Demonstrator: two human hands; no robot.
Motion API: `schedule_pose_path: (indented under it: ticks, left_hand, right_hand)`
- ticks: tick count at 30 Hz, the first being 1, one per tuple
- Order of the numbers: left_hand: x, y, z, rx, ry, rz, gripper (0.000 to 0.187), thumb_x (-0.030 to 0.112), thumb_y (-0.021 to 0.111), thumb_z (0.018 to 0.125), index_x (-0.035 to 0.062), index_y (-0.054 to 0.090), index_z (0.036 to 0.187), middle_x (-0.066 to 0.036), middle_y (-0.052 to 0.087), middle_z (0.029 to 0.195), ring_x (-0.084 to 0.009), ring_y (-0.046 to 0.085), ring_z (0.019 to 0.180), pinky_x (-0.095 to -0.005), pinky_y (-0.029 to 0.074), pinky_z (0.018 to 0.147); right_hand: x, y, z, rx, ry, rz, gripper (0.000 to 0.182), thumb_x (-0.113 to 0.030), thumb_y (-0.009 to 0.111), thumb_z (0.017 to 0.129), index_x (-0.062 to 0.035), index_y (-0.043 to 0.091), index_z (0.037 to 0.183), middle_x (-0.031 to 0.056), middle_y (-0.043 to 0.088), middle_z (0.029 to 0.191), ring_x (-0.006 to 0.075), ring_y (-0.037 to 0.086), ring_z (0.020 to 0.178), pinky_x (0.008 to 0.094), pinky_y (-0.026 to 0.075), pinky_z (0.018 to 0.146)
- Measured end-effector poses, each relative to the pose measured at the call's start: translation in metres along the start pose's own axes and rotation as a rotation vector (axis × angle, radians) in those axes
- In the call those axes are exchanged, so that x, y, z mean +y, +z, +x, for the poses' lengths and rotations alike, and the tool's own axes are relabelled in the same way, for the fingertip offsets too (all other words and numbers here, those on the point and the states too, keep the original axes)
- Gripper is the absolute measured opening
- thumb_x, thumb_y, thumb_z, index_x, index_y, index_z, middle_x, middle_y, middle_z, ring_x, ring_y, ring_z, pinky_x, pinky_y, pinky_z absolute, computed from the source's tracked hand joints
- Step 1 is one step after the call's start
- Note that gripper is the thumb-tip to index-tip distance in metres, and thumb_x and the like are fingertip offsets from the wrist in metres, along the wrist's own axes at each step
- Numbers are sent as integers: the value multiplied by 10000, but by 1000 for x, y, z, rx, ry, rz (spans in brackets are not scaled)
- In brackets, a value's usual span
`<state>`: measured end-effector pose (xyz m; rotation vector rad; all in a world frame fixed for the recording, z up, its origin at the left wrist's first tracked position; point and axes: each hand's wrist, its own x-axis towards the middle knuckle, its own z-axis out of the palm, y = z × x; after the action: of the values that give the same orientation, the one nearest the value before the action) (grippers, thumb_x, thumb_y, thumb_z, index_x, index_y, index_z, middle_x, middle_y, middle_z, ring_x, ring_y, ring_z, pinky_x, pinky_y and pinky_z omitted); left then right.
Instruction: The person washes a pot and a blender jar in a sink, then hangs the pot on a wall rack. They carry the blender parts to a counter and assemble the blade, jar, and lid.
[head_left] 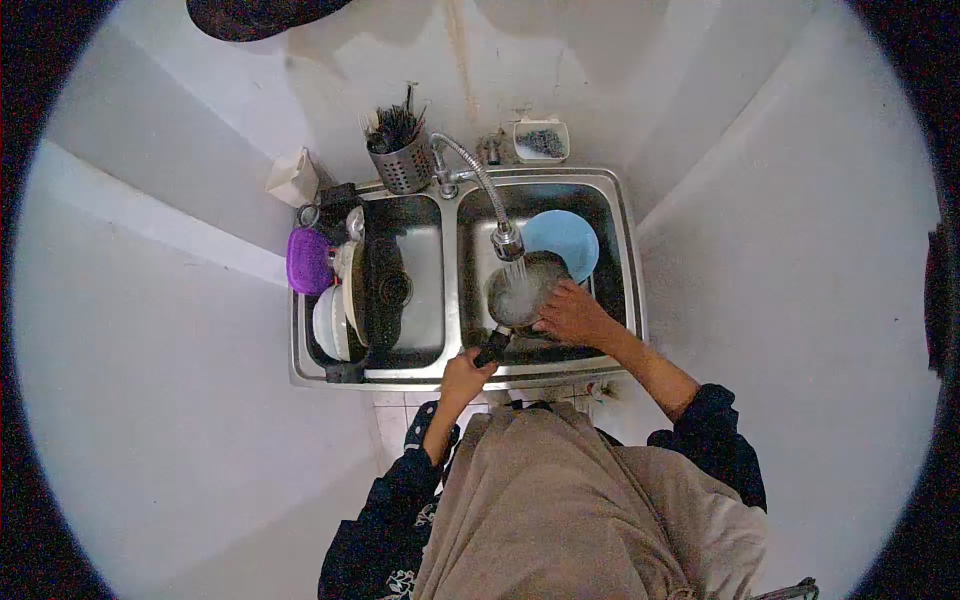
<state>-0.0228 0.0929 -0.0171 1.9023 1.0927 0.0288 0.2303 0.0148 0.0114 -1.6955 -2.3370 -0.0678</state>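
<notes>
A small pan (512, 300) with a black handle is held in the right basin under running water. My left hand (466, 378) is closed around the pan's handle near the basin's front edge. My right hand (576, 315) is at the pan's right rim, its fingers bent against it; whether anything small is under them is hidden. Water falls into the pan from the flexible faucet (507, 240). Behind the pan, a light blue plate (570, 240) leans in the same basin.
Along the left basin (420, 325) stands a rack with bowls (330, 322) and a purple container (309, 262). A metal holder (403, 168) full of cutlery stands behind the sink, left of the faucet. A white dish with a scourer (541, 142) sits right of it. Walls close in both sides.
</notes>
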Motion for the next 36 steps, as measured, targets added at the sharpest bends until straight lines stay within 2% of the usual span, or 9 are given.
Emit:
schedule_pose_path:
  ticks: [7,11,12,18,22,28,31,35,36]
  left_hand:
    - [13,7,-5,-36,188,260,394,279,652,751,63,542,1063,-212,637,825,-400,616,768,-458,495,684]
    - [23,14,-13,-106,163,243,378,269,640,778,54,527,1068,-228,627,859,-413,605,794,-494,484,695]
    - [18,16,-13,-21,298,184,399,264,652,769,38,535,1077,-220,631,820,-380,627,735,-463,499,661]
    - [6,24,-7,-615,-170,-876,364,328,601,852,13,577,1033,-132,644,761,-197,604,566,-284,482,524]
    - [-4,5,-18,-731,-421,-1382,373,363,570,877,27,561,1037,-83,614,746,-163,566,517,-271,454,467]
    - [-11,5,-29,-545,-252,-1234,295,198,591,873,54,480,1104,-40,551,714,-119,503,499,-221,410,405]
    - [7,11,-40,-313,-220,-1041,268,136,575,871,57,465,1102,-16,509,675,-93,454,469,-214,386,393]
    - [1,29,-41,-320,-35,-728,316,114,596,857,58,450,1132,-13,507,684,-81,458,501,-232,384,409]
    - [1,31,-43,-362,-116,-812,342,107,615,844,45,453,1138,-27,538,719,-88,462,510,-237,394,446]
  right_hand:
    - [16,-19,34,-331,88,17,537,-536,471,836,-63,645,647,112,613,676,285,569,701,422,426,722]
    - [20,-32,62,-541,151,46,540,-557,516,795,-53,667,676,144,630,674,333,598,711,458,462,708]
    - [23,-34,68,-578,164,97,529,-558,532,783,-56,674,692,151,632,679,345,604,714,463,470,705]
    - [29,-41,83,-663,151,261,464,-522,594,748,-67,684,719,158,641,694,374,616,712,469,483,660]
    - [27,-45,74,-604,201,219,464,-501,585,775,-55,663,674,155,629,680,359,609,743,448,475,699]
    - [22,-27,27,-353,-67,129,488,-480,492,857,-31,617,710,144,610,740,343,585,761,449,450,754]
    - [34,37,-2,-402,136,252,337,-325,509,876,-15,612,793,169,612,799,346,587,762,462,448,756]
    - [31,98,17,-234,449,235,186,-159,520,815,3,600,854,213,600,879,367,587,814,458,449,781]
    - [24,112,23,-153,443,268,184,-151,523,802,2,602,869,218,599,893,371,586,826,454,451,784]
